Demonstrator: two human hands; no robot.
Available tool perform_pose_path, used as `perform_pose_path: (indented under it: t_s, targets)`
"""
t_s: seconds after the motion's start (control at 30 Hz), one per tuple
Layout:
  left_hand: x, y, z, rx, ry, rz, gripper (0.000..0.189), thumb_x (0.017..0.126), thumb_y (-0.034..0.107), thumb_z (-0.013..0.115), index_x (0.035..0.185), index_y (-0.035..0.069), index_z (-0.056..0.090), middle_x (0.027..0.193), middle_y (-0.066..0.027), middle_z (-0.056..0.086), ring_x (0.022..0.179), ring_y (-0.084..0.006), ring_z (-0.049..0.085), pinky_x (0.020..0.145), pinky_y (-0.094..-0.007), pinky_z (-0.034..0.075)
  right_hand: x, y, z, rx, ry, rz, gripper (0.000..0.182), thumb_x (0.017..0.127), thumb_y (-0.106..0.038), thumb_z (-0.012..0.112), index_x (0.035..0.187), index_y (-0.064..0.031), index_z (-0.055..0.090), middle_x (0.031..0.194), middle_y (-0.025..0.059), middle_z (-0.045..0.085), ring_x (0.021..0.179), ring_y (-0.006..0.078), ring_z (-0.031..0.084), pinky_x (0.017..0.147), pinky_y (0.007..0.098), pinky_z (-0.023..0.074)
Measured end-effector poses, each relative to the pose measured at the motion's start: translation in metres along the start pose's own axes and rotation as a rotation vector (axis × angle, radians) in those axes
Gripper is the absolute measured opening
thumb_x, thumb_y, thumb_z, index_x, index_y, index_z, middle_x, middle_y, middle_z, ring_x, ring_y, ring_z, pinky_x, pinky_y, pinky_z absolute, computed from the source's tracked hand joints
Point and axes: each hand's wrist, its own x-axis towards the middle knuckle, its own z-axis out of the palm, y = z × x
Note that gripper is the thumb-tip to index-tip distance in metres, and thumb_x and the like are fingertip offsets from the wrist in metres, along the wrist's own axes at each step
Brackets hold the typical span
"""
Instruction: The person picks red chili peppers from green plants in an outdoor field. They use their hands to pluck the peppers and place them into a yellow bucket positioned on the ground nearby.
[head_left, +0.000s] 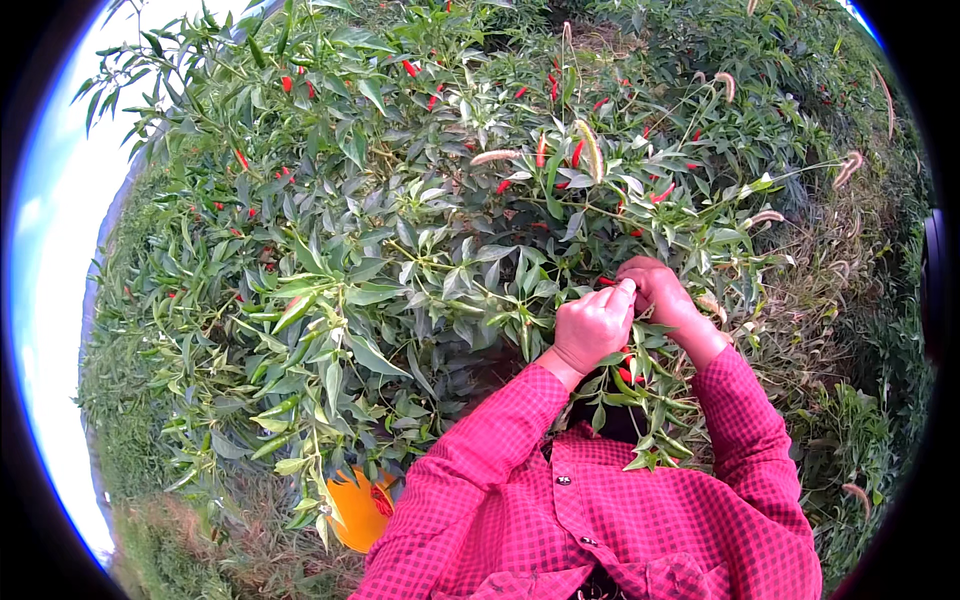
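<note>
My left hand (595, 324) and my right hand (661, 294) meet among the leaves of a chili pepper plant (480, 262), just in front of my chest. The left fingers are curled, with the thumb up against the right fingers; what lies inside them is hidden. A red chili pepper (606, 281) pokes out from the bent fingers of my right hand. Below the hands hangs a branch with red chili peppers (630, 373) and green chili peppers (666, 439), its lower end in front of my checked shirt.
An orange container (360, 514) with something red in it is partly hidden by leaves and my left sleeve. Foxtail grass heads (590, 151) rise through the plants. Dry grass (802, 300) lies to the right. More red chilies (541, 150) hang farther off.
</note>
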Motion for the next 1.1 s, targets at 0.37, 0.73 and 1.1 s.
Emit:
perform_pose_path:
  t_s: [0.37, 0.73, 1.1]
  targets:
    - [0.015, -0.024, -0.013, -1.439, 0.127, -1.168, 0.007, 0.09, 0.013, 0.045, 0.096, 0.01, 0.046, 0.07, 0.0014, 0.044, 0.053, -0.0074, 0.043, 0.04, -0.0209, 0.038, 0.007, -0.023, -0.002, -0.177, -0.017, 0.21, 0.03, 0.074, -0.022, 0.067, 0.097, -0.0064, 0.056, 0.09, 0.0143, 0.063, 0.088, 0.0339, 0.062, 0.076, 0.0434, 0.0495]
    - [0.005, -0.022, 0.0, 0.07, -0.374, -0.38, 0.012, 0.083, 0.016, 0.057, 0.092, 0.009, 0.058, 0.079, -0.0142, 0.064, 0.069, -0.0381, 0.064, 0.058, -0.0479, 0.052, 0.014, -0.024, -0.004, -0.105, -0.05, 0.146, 0.029, 0.073, -0.014, 0.064, 0.098, -0.0047, 0.054, 0.089, 0.0141, 0.064, 0.086, 0.0347, 0.062, 0.073, 0.0443, 0.0496]
    - [-0.01, -0.052, 0.012, -0.238, 0.006, -0.516, 0.016, 0.085, 0.007, 0.057, 0.1, 0.003, 0.063, 0.09, -0.0191, 0.064, 0.081, -0.0359, 0.062, 0.072, -0.0379, 0.051, 0.073, -0.039, 0.0, -0.574, -0.318, -0.012, 0.015, 0.074, -0.019, 0.065, 0.083, -0.007, 0.064, 0.084, 0.0132, 0.067, 0.085, 0.0327, 0.066, 0.071, 0.0426, 0.0532]
